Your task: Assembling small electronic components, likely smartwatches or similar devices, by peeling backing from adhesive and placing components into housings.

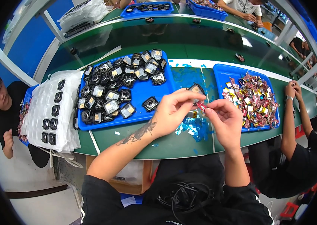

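In the middle of the bench, my left hand is closed at the lower edge of a black square watch case, which its fingers partly cover. Between my two hands shows a small red, flat part, pinched by the thumb and forefinger of my right hand. Whether this part is joined to the case cannot be made out. To the left, a blue tray holds many similar black watch cases. On the right, another blue tray carries a heap of small red, yellow and silver parts.
Blue film scraps litter the green bench below my hands. White moulded trays are stacked at far left, several cases on top. Beyond runs a green conveyor with scattered parts. People sit on both sides and opposite.
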The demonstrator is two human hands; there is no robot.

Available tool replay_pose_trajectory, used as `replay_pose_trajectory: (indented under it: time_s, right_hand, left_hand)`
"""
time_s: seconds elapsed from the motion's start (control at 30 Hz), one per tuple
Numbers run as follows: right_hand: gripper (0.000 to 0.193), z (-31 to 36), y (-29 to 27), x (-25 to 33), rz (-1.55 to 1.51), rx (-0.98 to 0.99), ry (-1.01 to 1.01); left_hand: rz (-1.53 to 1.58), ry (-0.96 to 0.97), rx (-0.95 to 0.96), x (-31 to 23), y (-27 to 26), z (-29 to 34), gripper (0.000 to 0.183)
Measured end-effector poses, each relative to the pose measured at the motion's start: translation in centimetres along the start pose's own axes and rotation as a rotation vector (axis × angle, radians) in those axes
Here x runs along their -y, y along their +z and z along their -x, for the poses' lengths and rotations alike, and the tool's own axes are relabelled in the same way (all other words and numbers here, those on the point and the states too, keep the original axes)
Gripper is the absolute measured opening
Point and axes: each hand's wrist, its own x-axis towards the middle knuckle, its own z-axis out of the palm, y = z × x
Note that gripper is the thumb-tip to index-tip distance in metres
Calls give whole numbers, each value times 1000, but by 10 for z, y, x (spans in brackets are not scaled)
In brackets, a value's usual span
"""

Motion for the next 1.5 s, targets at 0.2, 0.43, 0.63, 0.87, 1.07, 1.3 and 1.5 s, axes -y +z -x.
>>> replay_pose_trajectory:
  time_s: [0.2,0.43,0.63,0.87,1.07,1.3,1.5]
  right_hand:
    - [13,-3,-9,4,-125,79,142]
    - [13,1,-10,2,-202,92,141]
    - [19,1,7,-6,2,-69,-35]
    - [22,1,14,-14,34,-164,-97]
    - [22,2,17,-23,45,-240,-161]
    - [28,0,19,-19,161,-207,-121]
    - [34,-1,19,-16,6,-94,40]
  left_hand:
    - [-742,378,126,-4,-8,2,26]
    - [-535,-71,143,-5,-4,-1,11]
    - [-31,-351,72,-4,5,1,33]
    - [1,-200,76,1,4,4,40]
    - [6,-131,57,4,7,4,42]
    - [58,-175,43,-2,9,2,44]
    - [16,-184,-29,2,8,3,44]
